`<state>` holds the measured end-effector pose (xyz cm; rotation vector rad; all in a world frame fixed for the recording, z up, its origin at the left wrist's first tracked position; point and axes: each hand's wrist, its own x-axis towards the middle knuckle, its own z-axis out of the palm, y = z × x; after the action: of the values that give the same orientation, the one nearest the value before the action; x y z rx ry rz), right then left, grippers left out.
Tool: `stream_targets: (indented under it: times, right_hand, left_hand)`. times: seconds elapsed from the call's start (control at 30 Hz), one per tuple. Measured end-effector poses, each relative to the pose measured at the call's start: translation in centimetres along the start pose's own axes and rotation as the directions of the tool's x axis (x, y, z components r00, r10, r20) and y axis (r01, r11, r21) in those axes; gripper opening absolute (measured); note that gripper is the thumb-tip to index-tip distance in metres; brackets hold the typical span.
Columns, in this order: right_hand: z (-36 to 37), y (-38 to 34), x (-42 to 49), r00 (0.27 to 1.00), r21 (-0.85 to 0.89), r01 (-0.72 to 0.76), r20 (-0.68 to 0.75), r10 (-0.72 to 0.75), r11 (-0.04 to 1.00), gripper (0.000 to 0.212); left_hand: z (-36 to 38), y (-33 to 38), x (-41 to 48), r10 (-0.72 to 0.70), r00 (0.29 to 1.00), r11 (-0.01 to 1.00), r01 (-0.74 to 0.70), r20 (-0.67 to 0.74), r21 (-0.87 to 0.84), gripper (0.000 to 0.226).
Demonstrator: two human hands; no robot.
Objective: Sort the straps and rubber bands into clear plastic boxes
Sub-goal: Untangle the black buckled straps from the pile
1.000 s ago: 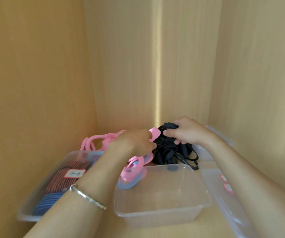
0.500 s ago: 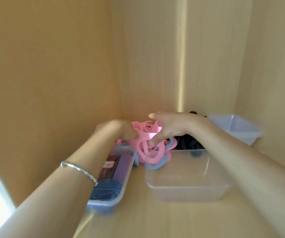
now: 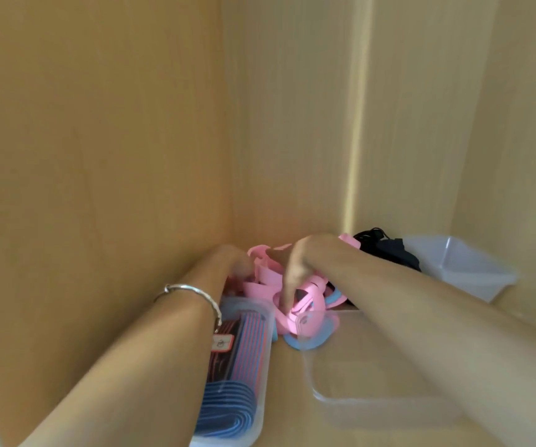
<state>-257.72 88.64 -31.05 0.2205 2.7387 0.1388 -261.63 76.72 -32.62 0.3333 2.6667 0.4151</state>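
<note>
Right hand [image 3: 295, 266] reached down into the tangle of pink bands [image 3: 292, 298], its fingers [image 3: 287, 290] curled and buried among the loops, so it looked closed on a bunch of them, though blur kept the exact grip from being certain. Just to its left, the left hand [image 3: 231, 262] sat at the far edge of the same heap, behind the long box [image 3: 260, 366] of red-and-blue striped straps; its fingers were smeared by motion and hidden by the pile, and I could not tell whether it held anything. A silver bangle [image 3: 192, 291] ringed that wrist. The pink heap lay directly under and in front of the right hand, spilling toward the person onto a couple of blue bands [image 3: 308, 341] at its near edge. Nearer the person than the right hand, and slightly to its right, lay the empty clear box [image 3: 341, 398], its long side running left to right under the right forearm. Beyond and to the right of that hand were the black straps [image 3: 386, 250], and farther right again a second clear box [image 3: 473, 272], tilted against the shelf wall. The coming move seemed to turn on a short pull toward the body: the right hand was the nearer to both the pile and the empty box, so dragging the bands back over the far rim looked the natural path. Tangled loops could snag and haul the blue ones along.
</note>
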Motion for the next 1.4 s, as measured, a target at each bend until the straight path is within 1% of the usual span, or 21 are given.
stream_targets:
  times: [0.07, 0.17, 0.27, 0.37, 0.4, 0.53, 0.63, 0.77, 0.83, 0.9, 0.97, 1.0, 1.07, 1.1, 1.13, 1.17, 1.2, 1.23, 1.3, 1.33, 1.4]
  right_hand:
    - [0.3, -0.1, 0.7, 0.999, -0.002, 0.007, 0.031, -0.007, 1.0, 0.096]
    - [0.1, -0.3, 1.5, 0.994, 0.074, 0.01, 0.104, -0.018, 0.997, 0.054]
    - [0.2, -0.4, 2.3, 0.995, -0.066, 0.065, -0.07, -0.07, 0.996, 0.032]
    - [0.3, 0.0, 3.0, 0.988, -0.192, 0.059, -0.131, -0.086, 0.98, 0.041]
    - [0.2, 0.3, 2.9, 0.987, -0.209, 0.055, -0.139, -0.085, 0.976, 0.042]
    - [-0.3, 2.3, 2.0, 0.97, -0.237, 0.011, -0.233, -0.068, 0.971, 0.045]
    - [-0.3, 4.5, 1.7, 0.954, -0.179, -0.084, -0.297, 0.027, 0.98, 0.044]
    - [-0.2, 6.6, 1.7, 0.863, -0.075, -0.165, -0.493, 0.108, 0.983, 0.033]
    - [0.3, 6.6, 1.4, 0.871, -0.04, -0.176, -0.472, 0.137, 0.984, 0.028]
    - [0.9, 6.2, 1.1, 0.912, -0.002, -0.159, -0.383, 0.146, 0.987, 0.015]
    - [0.9, 5.8, 0.4, 0.951, 0.034, -0.15, -0.268, 0.153, 0.988, 0.02]
    - [0.5, 5.5, -0.3, 0.965, 0.075, -0.141, -0.212, 0.154, 0.987, 0.025]
    - [-0.6, 4.9, -2.0, 0.985, 0.186, -0.125, -0.097, 0.145, 0.975, 0.04]
    - [-1.2, 4.3, -3.0, 0.989, 0.177, -0.127, -0.047, 0.137, 0.976, 0.049]
    - [-1.6, 3.4, -3.8, 0.991, 0.102, -0.127, -0.037, 0.131, 0.987, 0.059]
    - [-1.9, 2.4, -4.3, 0.989, -0.004, -0.124, -0.078, 0.123, 0.992, 0.068]
    - [-1.9, 1.2, -4.6, 0.984, -0.09, -0.106, -0.152, 0.092, 0.99, 0.078]
    - [-1.8, -0.1, -4.6, 0.975, -0.149, -0.05, -0.22, 0.016, 0.988, 0.081]
    - [-1.5, -2.1, -4.0, 0.944, -0.224, 0.089, -0.292, -0.154, 0.971, 0.066]
    - [-1.4, -2.5, -3.8, 0.931, -0.226, 0.141, -0.3, -0.207, 0.964, 0.059]
    - [-1.0, -2.6, -3.4, 0.939, -0.236, 0.182, -0.246, -0.24, 0.954, 0.06]
  left_hand:
    - [0.5, -0.2, 1.2, -0.003, 1.0, 0.997, 0.002, 0.016, 0.083, 0.036]
    - [0.2, 0.2, 0.8, 0.023, 0.998, 0.992, -0.029, 0.052, 0.12, 0.038]
    - [0.0, 0.7, 0.5, 0.111, 0.993, 0.983, -0.117, 0.044, 0.145, 0.034]
    - [0.0, 0.9, 0.9, 0.21, 0.978, 0.973, -0.21, 0.008, 0.099, 0.026]
    - [-0.1, 1.1, 1.0, 0.25, 0.968, 0.968, -0.249, -0.028, 0.039, 0.023]
    - [0.2, 3.3, 1.5, 0.394, 0.903, 0.882, -0.424, -0.172, -0.205, 0.032]
    - [0.7, 5.3, 2.0, 0.414, 0.887, 0.821, -0.461, -0.205, -0.338, 0.026]
    - [1.3, 6.5, 2.6, 0.42, 0.883, 0.696, -0.461, -0.208, -0.551, 0.022]
    - [1.4, 6.6, 2.2, 0.443, 0.88, 0.652, -0.449, -0.174, -0.611, 0.019]
    - [1.4, 6.1, 1.6, 0.447, 0.883, 0.648, -0.428, -0.142, -0.63, 0.02]
    - [1.1, 5.3, 1.1, 0.428, 0.895, 0.629, -0.397, -0.128, -0.668, 0.021]
    - [0.8, 4.8, 1.0, 0.4, 0.903, 0.644, -0.398, -0.156, -0.654, 0.022]
    - [0.2, 3.9, 0.7, 0.319, 0.922, 0.694, -0.384, -0.218, -0.609, 0.039]
    - [0.0, 3.6, 0.6, 0.3, 0.926, 0.714, -0.377, -0.229, -0.59, 0.035]
    - [-0.2, 3.4, 0.2, 0.286, 0.931, 0.757, -0.364, -0.225, -0.542, 0.024]
    - [-0.3, 3.1, -0.1, 0.277, 0.937, 0.806, -0.347, -0.212, -0.479, 0.02]
    - [-0.5, 2.8, -0.5, 0.257, 0.948, 0.858, -0.313, -0.187, -0.409, 0.024]
    - [-0.6, 2.5, -1.0, 0.249, 0.953, 0.908, -0.291, -0.171, -0.302, 0.028]
    - [-0.7, 1.9, -2.7, 0.256, 0.952, 0.962, -0.267, -0.168, -0.046, 0.033]
    - [-0.7, 1.5, -3.4, 0.265, 0.946, 0.964, -0.254, -0.187, 0.084, 0.034]
    - [-0.7, 0.7, -5.0, 0.272, 0.933, 0.938, -0.202, -0.235, 0.28, 0.033]
